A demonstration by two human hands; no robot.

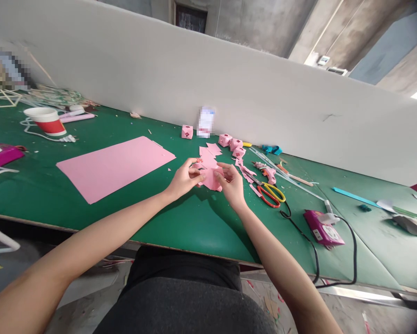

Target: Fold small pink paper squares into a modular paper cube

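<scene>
Between my two hands is a small piece of pink paper point(211, 178), held just above the green table. My left hand point(186, 178) pinches its left side with thumb and fingers. On the right side, my right hand point(231, 182) grips it the same way, the fingers behind the sheet. More cut pink pieces point(213, 149) lie right behind my hands. Beyond them sit several small pink paper cubes with diamond-shaped holes, one cube point(186, 131) apart from the rest. A large pink sheet point(116, 168) lies flat to the left.
Scissors point(271, 195), a pink glue gun point(268, 173) and paper scraps lie to the right. A purple power strip point(323, 228) with a black cord is near the front edge. A red-and-white paper cup point(47, 121) stands far left. A pale partition point(153, 69) runs behind.
</scene>
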